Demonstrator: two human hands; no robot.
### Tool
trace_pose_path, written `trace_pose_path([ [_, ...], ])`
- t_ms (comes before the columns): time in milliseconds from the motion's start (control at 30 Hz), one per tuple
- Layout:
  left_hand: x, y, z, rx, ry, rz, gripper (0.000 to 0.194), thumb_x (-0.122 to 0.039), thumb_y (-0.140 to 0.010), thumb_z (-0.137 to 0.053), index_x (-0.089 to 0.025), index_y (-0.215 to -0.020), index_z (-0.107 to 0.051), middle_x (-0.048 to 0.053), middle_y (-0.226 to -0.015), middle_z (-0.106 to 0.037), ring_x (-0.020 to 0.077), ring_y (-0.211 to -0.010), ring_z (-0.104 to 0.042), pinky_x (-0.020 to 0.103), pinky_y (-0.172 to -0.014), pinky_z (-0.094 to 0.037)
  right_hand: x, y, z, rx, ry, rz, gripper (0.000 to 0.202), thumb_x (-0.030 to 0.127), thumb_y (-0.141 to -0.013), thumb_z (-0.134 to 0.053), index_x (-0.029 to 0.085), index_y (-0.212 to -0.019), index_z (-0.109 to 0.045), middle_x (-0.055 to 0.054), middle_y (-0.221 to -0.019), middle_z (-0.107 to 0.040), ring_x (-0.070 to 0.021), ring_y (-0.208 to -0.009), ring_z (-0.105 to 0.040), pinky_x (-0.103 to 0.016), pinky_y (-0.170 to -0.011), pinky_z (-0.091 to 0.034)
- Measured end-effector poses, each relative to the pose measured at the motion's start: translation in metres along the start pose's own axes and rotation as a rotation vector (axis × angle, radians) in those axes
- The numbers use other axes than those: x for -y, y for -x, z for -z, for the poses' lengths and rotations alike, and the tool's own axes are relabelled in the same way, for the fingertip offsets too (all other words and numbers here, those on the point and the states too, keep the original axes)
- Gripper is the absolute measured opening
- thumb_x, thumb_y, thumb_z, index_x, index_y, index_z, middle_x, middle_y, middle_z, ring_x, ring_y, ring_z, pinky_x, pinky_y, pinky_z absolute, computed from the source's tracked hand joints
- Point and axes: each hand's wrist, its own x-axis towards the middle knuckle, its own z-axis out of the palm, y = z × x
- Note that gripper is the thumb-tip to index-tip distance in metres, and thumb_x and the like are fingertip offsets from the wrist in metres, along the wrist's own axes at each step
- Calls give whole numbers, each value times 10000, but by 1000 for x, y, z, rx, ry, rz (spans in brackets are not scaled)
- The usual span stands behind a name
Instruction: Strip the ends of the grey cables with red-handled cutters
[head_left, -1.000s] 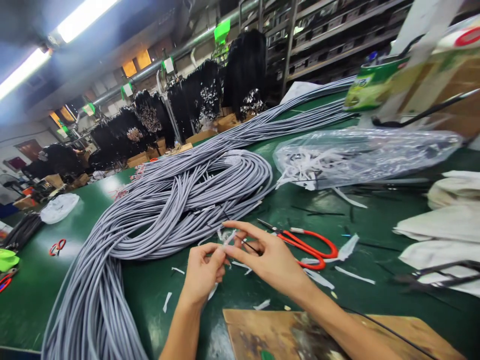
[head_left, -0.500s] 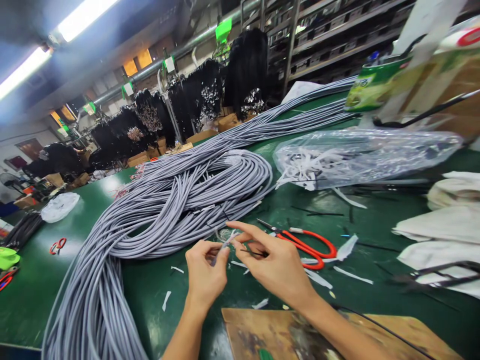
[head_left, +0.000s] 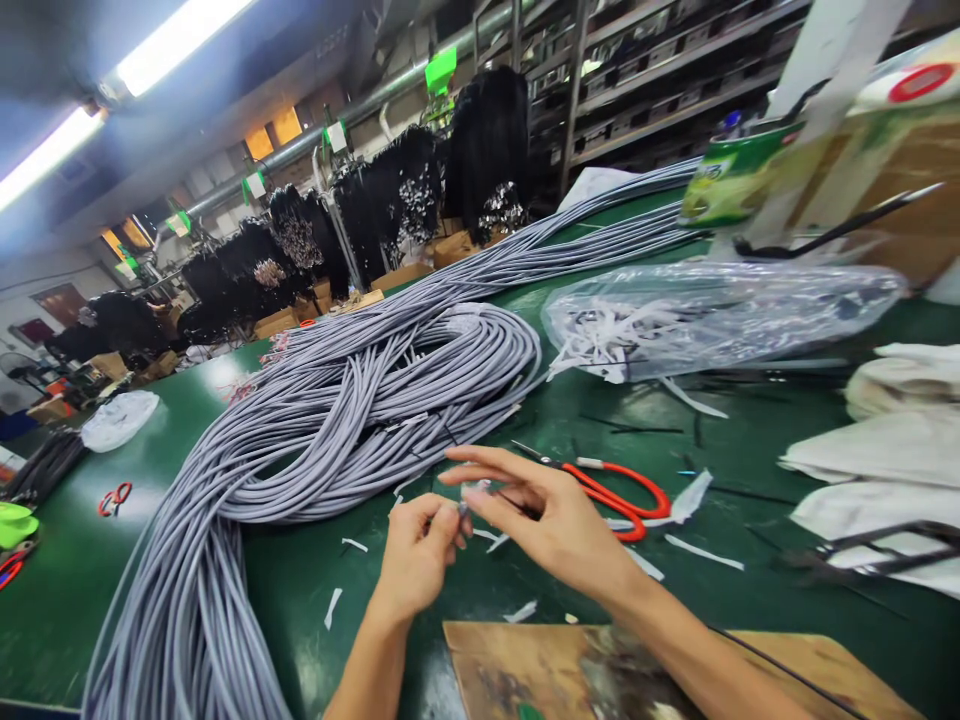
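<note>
Near the front of the green table, my left hand (head_left: pixel 421 550) is closed in a pinch on a small grey piece, likely a cable end, mostly hidden by the fingers. My right hand (head_left: pixel 541 510) is just to its right, its thumb and bent fingers round a small whitish bit too small to name, the index finger stretched out. Behind both hands lies a large coiled bundle of grey cables (head_left: pixel 322 430). Red-handled scissors (head_left: pixel 619 490) rest right beside my right hand, blades pointing left.
A stained wooden board (head_left: pixel 517 665) lies at the front edge. A clear plastic bag (head_left: pixel 720 315) with white strips, white cloth (head_left: pixel 892 440) and dark cutters (head_left: pixel 885 550) are at right. Small red scissors (head_left: pixel 115 498) lie at left; white scraps are scattered about.
My left hand has shifted slightly right and down. The grey strand that showed between my hands is now mostly covered by my fingers. My right fingertips have moved slightly left.
</note>
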Motion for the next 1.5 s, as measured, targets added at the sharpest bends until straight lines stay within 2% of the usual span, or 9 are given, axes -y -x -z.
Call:
trace_pose_path([
  [100, -3, -1, 1, 69, 176, 82, 547, -667, -603, -595, -148, -518, -441, -95, -406, -260, 12, -331, -152, 187, -343, -90, 2, -1, 0, 34, -101, -70, 308, 330, -636, -661, 157, -890, -678, -69, -755, -712, -147, -523, -629, -225, -460, -518],
  [267, -7, 0, 1, 141, 370, 146, 519, -595, -578, -678, -133, -541, -444, -88, -424, -306, -15, -316, -136, 162, -320, -39, -2, -2, -5, -137, -215, -102, 253, 308, -512, -751, 168, -710, -683, -46, -609, -691, -179, -571, -652, -252, -557, -542],
  [467, -8, 0, 2, 192, 528, 144, 480, -524, -587, -718, -134, -569, -439, -91, -436, -311, -24, -317, -107, 130, -292, -34, 0, 1, -7, -181, -129, -7, 166, 307, -577, -697, 184, -685, -670, -37, -612, -677, -159, -522, -619, -231, -465, -495],
  [633, -8, 1, 3, 186, 578, 108, 441, -479, -612, -722, -124, -566, -464, -92, -418, -314, -28, -304, -99, 112, -271, -43, -2, 1, -5, -91, 42, 42, 148, 309, -683, -581, 174, -734, -617, 13, -541, -586, -58, -316, -365, -196, -291, -272],
  [700, -8, 2, 5, 190, 598, 99, 469, -507, -623, -697, -130, -505, -446, -96, -384, -282, -24, -278, -96, 119, -251, -43, -6, -1, -4, -111, 158, 78, 128, 287, -696, -540, 177, -718, -603, 9, -555, -583, -68, -340, -387, -201, -320, -304],
  [800, -9, 2, 7, 107, 614, 79, 515, -519, -627, -672, -140, -409, -400, -96, -338, -234, -13, -243, -117, 133, -236, -53, -9, -3, -3, -165, 313, 161, 109, 246, -690, -512, 187, -652, -595, -15, -602, -617, -113, -456, -507, -219, -422, -402],
  [967, -9, -2, 3, -98, 491, 50, 357, -435, -562, -716, -96, -554, -606, -50, -375, -422, 7, -259, -272, 137, -272, -161, -1, 1, -3, -106, 189, 192, 173, 278, -767, -505, 166, -758, -636, -12, -599, -616, -72, -349, -395, -203, -325, -305],
  [1133, -4, -5, -2, -184, 367, 31, 370, -421, -564, -691, -113, -426, -538, -24, -354, -441, 43, -272, -356, 168, -288, -224, 5, 5, -4, -45, 206, 420, 172, 204, -788, -529, 174, -674, -654, -26, -631, -623, -87, -436, -464, -201, -377, -349],
  [1500, 9, -16, -15, -116, 333, 222, 288, -376, -511, -633, -132, -442, -497, -62, -317, -371, 7, -225, -222, 154, -275, -76, -11, 4, -9, -79, 465, 592, 275, 150, -825, -440, 163, -686, -677, -31, -566, -592, -108, -493, -547, -197, -461, -426],
])
